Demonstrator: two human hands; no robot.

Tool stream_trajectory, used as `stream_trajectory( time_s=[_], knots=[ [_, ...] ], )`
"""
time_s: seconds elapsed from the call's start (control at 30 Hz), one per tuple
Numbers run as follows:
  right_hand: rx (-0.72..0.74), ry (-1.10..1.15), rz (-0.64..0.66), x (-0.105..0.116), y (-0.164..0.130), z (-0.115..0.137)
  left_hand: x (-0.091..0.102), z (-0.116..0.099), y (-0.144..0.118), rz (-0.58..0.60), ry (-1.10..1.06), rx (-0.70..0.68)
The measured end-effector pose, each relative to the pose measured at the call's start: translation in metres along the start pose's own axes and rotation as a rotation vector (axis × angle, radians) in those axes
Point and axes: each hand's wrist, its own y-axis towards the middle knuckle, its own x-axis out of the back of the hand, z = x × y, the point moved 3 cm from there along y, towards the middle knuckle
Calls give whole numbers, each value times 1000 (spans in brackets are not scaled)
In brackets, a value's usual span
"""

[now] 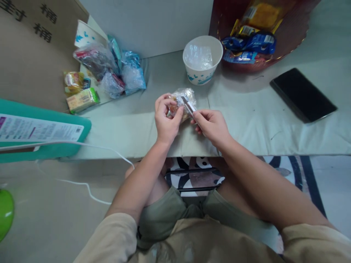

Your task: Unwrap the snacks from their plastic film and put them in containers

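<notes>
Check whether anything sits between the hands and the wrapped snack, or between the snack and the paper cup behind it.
Nothing visible does. The left hand and right hand both grip the wrapped snack directly. Between it and the paper cup there is only bare table.

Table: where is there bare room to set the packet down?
Bare table lies between the right hand, the cup and the phone. Another patch lies left of the left hand. Crowded: the snack pile back left, the red bag behind.
</notes>
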Motion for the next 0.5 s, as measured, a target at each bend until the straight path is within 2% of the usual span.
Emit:
stream_trajectory(
  time_s=[0.17,0.3,0.4,0.47,0.5],
  knots=[
    [16,-152,-6,2,-6,3,7,9,2,-48,11,37],
    [34,-326,67,3,-8,7,20,29,9,-139,-32,120],
    [27,-442,112,8,-4,9,31,41,13,-146,-35,137],
    [52,-499,49,17,2,9,39,43,14,-130,-45,143],
    [87,-545,-22,25,5,10,41,43,13,-86,-44,149]
  ],
)
